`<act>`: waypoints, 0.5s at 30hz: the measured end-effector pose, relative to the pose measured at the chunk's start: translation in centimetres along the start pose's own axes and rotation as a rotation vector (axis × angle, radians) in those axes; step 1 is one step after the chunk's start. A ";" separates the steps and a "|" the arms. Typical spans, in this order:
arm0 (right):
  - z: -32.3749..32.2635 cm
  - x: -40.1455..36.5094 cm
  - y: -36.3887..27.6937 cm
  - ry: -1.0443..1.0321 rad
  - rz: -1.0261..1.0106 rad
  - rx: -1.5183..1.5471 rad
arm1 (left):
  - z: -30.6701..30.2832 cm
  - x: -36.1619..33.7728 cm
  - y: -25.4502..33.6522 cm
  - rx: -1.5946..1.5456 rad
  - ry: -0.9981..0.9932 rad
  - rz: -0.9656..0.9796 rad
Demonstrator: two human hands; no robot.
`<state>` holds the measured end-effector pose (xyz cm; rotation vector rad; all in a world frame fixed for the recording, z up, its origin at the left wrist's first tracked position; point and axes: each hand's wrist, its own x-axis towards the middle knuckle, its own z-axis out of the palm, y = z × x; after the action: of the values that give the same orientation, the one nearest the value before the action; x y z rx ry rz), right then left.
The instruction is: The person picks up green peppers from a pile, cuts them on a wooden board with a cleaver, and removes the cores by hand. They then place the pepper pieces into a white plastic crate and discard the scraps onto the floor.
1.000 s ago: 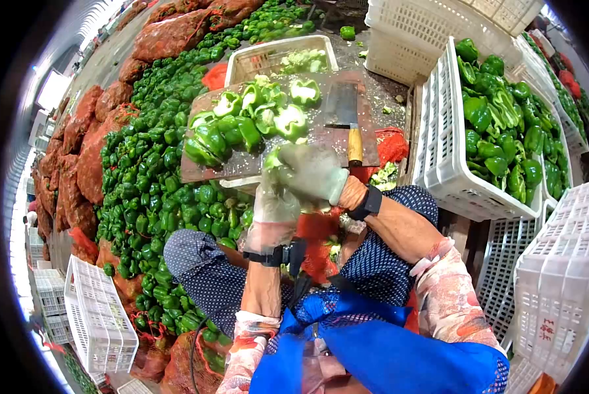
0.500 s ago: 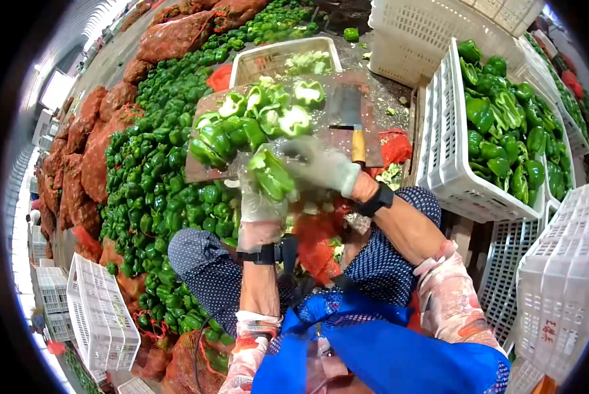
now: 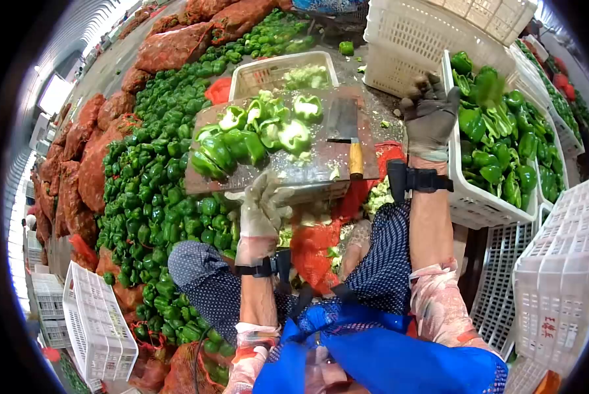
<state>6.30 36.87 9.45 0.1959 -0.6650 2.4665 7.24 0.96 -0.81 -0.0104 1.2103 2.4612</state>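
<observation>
My left hand (image 3: 263, 207), in a pale glove, is empty with its fingers apart, just below the front edge of the cutting board (image 3: 307, 164). My right hand (image 3: 431, 118), in a dark-palmed glove, is raised palm up beside the crate of green peppers (image 3: 498, 154), fingers spread and holding nothing. A blurred green pepper (image 3: 489, 90) is above that crate, apart from my fingers. Cut pepper halves (image 3: 294, 136) and whole-looking peppers (image 3: 217, 154) lie on the board. The cleaver (image 3: 344, 121) rests at the board's right side, its wooden handle toward me.
Behind the board stands a white bin (image 3: 242, 80) with pepper scraps. Loose green peppers (image 3: 150, 177) are heaped on the left, beside filled red mesh sacks (image 3: 91, 164). White crates (image 3: 560, 282) are stacked on the right, and another crate (image 3: 101, 322) is at lower left.
The pepper that was at my left hand is gone from it. My right hand has moved from beside my left hand to the crate on the right and opened. My left hand has opened too.
</observation>
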 end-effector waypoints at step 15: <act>-2.0 -0.6 21.8 -0.348 0.491 -1.951 | -2.0 0.4 1.5 -0.030 0.089 -0.031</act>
<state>-5.47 22.03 -1.49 -0.3540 -2.9783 1.0395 5.96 -1.25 -0.96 -0.1470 1.1996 2.4752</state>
